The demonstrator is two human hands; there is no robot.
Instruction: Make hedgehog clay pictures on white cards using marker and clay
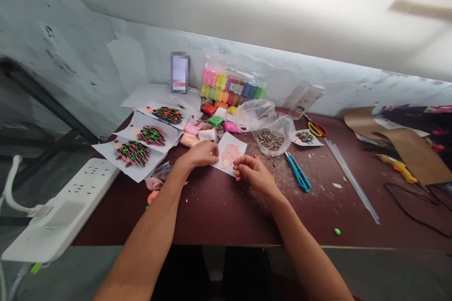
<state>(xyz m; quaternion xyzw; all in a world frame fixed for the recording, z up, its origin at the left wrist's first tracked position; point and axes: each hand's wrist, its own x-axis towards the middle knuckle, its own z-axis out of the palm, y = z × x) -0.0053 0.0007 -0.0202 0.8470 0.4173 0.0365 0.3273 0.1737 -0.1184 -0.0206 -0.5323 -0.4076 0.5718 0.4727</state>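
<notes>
A small white card [231,151] with an orange hedgehog-like outline lies on the dark red table in front of me. My left hand [204,154] rests at the card's left edge with its fingers curled; whether it pinches anything is hidden. At the card's lower right is my right hand [250,169], thumb and fingertips pressed together, and what they hold is too small to name. Just beyond the left hand are lumps of pink clay [190,140] and a white lump [207,135]. A plastic bag of striped seeds [270,141] sits right of the card.
Seed-covered hedgehog cards [132,153] lie at the left, near a white power strip [67,207]. Packs of coloured clay [229,87] and a phone [180,73] stand by the wall. At the right are a teal cutter [298,171], scissors [317,129], clear sticks [353,181] and a glue gun [399,168].
</notes>
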